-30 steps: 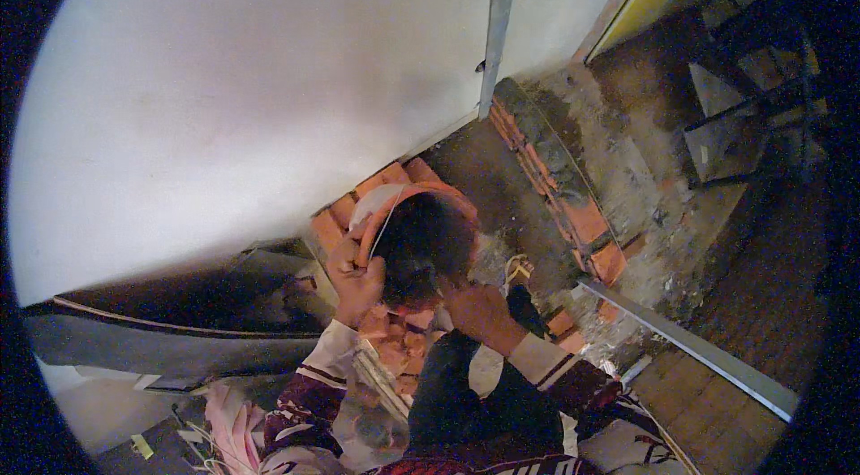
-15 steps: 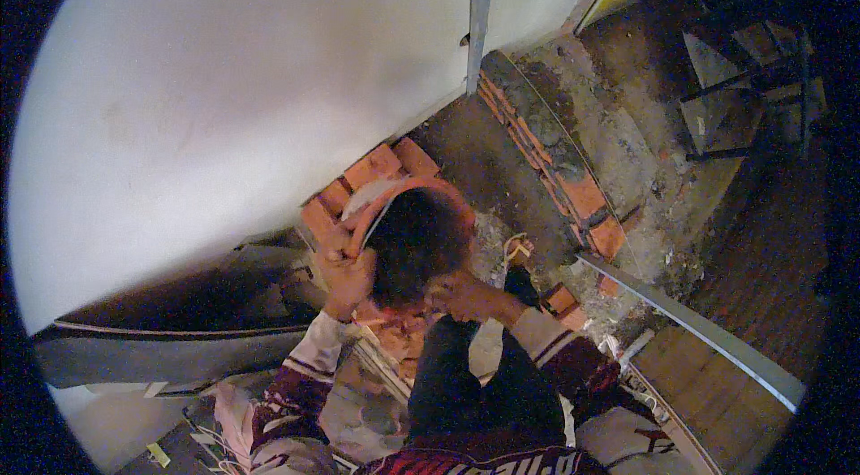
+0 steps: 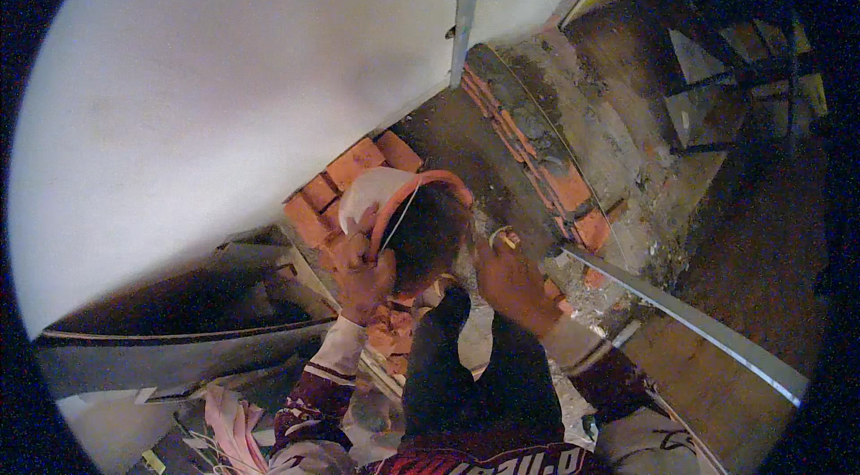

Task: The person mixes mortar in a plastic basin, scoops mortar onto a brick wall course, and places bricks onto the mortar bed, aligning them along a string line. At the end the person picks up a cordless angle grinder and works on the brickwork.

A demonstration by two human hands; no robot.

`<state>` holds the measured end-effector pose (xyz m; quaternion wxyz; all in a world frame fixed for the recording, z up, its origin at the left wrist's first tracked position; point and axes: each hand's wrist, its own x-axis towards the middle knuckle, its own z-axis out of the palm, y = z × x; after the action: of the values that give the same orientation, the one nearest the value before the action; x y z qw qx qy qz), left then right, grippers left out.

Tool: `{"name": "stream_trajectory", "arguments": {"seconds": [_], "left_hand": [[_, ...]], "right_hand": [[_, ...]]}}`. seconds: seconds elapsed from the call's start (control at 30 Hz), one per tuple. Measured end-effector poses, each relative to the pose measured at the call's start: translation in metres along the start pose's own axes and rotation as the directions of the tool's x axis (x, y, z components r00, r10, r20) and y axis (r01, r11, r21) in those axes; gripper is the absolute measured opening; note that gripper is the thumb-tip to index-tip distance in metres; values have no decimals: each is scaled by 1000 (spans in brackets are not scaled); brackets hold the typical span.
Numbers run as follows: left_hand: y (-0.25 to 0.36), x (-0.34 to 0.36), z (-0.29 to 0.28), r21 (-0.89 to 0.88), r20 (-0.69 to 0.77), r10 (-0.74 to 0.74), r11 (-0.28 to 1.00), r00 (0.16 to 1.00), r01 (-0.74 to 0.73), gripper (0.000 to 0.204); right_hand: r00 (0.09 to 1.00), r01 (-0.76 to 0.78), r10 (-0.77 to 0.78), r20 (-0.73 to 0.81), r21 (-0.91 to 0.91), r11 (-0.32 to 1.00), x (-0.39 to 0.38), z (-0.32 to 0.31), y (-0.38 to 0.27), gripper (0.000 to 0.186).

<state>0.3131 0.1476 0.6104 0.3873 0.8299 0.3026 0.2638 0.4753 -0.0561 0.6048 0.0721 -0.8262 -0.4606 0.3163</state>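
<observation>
A bucket (image 3: 361,194), pale outside with an orange rim, is tilted in front of me with its dark mouth turned right and toward me. A thin handle wire crosses the opening. What is inside is too dark to make out. My left hand (image 3: 365,276) grips the rim on its left side. Close to the bucket's right edge is my right hand (image 3: 515,282), its back toward me; its fingertips are blurred and partly hidden. Stacked orange bricks (image 3: 356,161) stand just behind the bucket, against the white wall.
A low row of bricks and mortar (image 3: 528,148) runs off toward the far wall, with a string beside it. One long metal bar (image 3: 690,321) lies to the right; another post (image 3: 468,4) stands upright by the white wall (image 3: 224,54). More bricks (image 3: 390,332) lie near my legs.
My right hand has come away from the bucket's near rim and moved right. The left hand still grips the bucket, whose pale side and handle wire now show more clearly.
</observation>
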Motion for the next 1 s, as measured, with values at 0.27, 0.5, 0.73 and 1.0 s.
{"name": "stream_trajectory", "arguments": {"seconds": [0.27, 0.5, 0.73, 1.0], "left_hand": [[10, 12, 2, -120, -25, -82, 990, 996, 78, 15], [-25, -12, 2, -86, 153, -599, 784, 786, 614, 26], [-50, -58, 86, -452, 106, -667, 628, 738, 633, 35], [-66, -85, 189, -407, 243, -679, 577, 693, 708, 26]], "right_hand": [[925, 189, -363, 110, 696, 693, 37, 78, -6, 25], [827, -163, -325, 459, 749, 643, -12, 54, -2, 22], [912, -76, -295, 286, 823, 563, -42, 81, 68, 31], [943, -179, -123, 310, 781, 598, -58, 89, 176, 24]]}}
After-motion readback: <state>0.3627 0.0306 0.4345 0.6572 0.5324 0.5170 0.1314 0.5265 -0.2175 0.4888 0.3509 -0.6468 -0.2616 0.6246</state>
